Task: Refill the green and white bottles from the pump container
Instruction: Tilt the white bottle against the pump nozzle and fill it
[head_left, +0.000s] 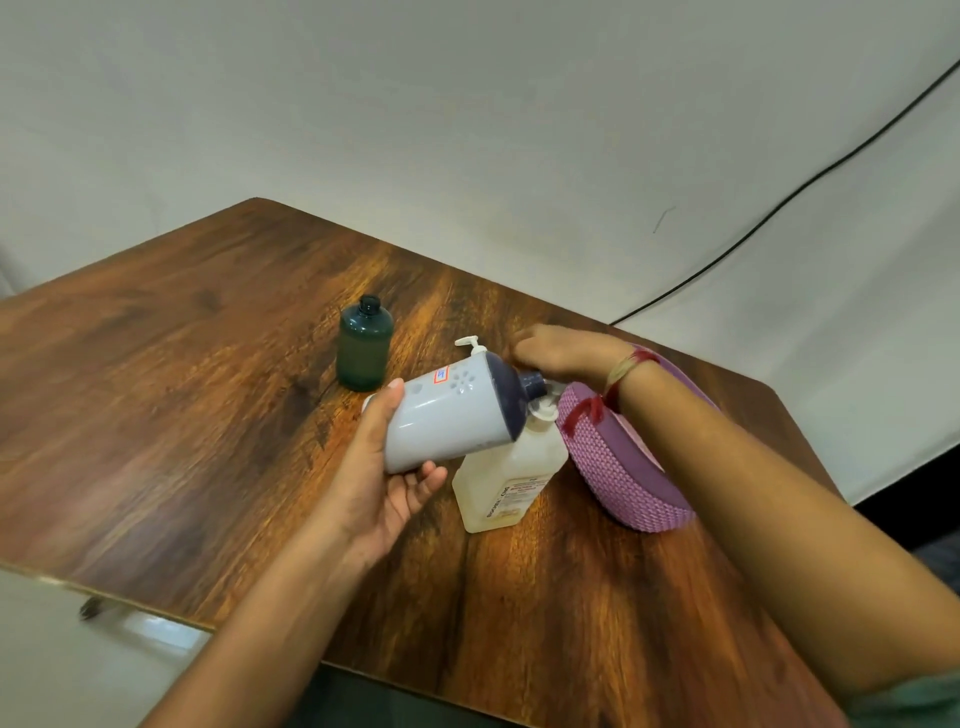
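Looked down through the head camera on a wooden worktop (182, 415). Found the left grip (384, 467) closed round the base end of the white bottle (452, 415), thumb on the upper side and fingers curled beneath. Saw that bottle lifted clear of the worktop and tipped almost flat, its dark neck pointed toward the right corner and brought just above the white pump head of the pump container (511, 473). Noted the pump container standing upright, a pale squarish jug with a printed label, between the middle of the worktop and the right corner. Saw the right grip (561, 353) palm down over the dark neck and the pump head, blurred, with a red thread (623, 374) about the wrist; could not tell how far open it was, nor whether it pressed on anything. Found the green bottle (363, 345) upright toward the far edge, apart from both grips. Spotted a second white pump nozzle (467, 343) showing behind the white bottle; could not tell what it belonged to. Made out a pink woven basket (634, 467) just beside the pump container, near the right corner, partly under the right forearm.
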